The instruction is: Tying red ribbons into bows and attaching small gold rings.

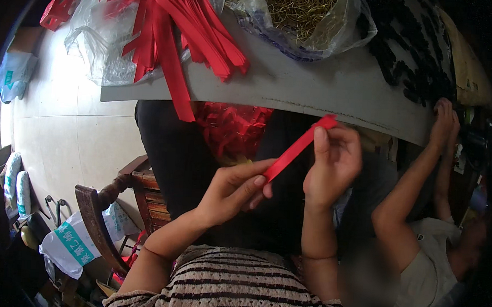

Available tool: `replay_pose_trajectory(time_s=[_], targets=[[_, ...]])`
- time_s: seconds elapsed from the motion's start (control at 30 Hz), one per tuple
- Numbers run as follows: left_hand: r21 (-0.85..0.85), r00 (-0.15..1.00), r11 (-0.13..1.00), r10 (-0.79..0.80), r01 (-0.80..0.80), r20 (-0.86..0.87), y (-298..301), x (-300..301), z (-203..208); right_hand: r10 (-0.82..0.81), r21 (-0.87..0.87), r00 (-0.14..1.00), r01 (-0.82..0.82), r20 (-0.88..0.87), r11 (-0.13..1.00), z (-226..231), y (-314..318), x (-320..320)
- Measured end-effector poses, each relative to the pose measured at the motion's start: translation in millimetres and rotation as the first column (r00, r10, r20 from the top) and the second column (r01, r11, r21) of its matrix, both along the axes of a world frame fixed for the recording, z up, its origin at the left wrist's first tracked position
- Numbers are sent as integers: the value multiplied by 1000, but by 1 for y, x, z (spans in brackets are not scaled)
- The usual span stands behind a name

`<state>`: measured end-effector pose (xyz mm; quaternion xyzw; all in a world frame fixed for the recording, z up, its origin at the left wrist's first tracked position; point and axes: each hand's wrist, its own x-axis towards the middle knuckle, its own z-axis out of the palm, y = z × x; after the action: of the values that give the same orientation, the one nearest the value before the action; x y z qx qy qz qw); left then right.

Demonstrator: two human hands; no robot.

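Observation:
A short red ribbon strip (pixel 295 150) stretches slantwise between my two hands, just off the table's near edge. My left hand (pixel 236 189) pinches its lower end between thumb and fingers. At the upper end, my right hand (pixel 333 163) presses the ribbon with the thumb against curled fingers; the ribbon looks folded or bunched there. On the table lies a bundle of long red ribbon strips (pixel 169 29), one of them hanging over the edge. Below, at my lap, rests a heap of red ribbon pieces (pixel 233 128).
The grey table (pixel 315 85) carries a clear plastic bag of gold-coloured thin pieces (pixel 301 13) and a pile of black strips (pixel 409 51). A co-worker's hands (pixel 445 121) are at the table's right edge. A wooden chair (pixel 103 218) and white sacks (pixel 77 245) stand left.

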<state>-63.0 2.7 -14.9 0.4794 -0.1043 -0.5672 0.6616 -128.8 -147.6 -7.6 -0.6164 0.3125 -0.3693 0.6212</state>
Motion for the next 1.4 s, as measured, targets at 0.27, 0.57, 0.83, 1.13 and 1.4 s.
replay_pose_trajectory(time_s=[0.27,0.57,0.83,1.13,1.4], targets=[[-62,959,973,231,-224,162,-3,-1,-2,252,-533,853,-490,-457,690,15,14,-12],[20,770,927,298,-374,563,0,10,-10,445,-489,786,-617,-429,617,26,1,-11],[-133,993,987,99,-90,60,2,23,3,213,-724,834,-549,-509,417,32,6,-20],[84,744,996,-69,18,664,2,29,14,498,-379,765,-638,-408,671,25,10,-19],[-233,998,972,-42,33,-36,7,28,2,769,-248,603,-794,-212,555,53,-17,2]])
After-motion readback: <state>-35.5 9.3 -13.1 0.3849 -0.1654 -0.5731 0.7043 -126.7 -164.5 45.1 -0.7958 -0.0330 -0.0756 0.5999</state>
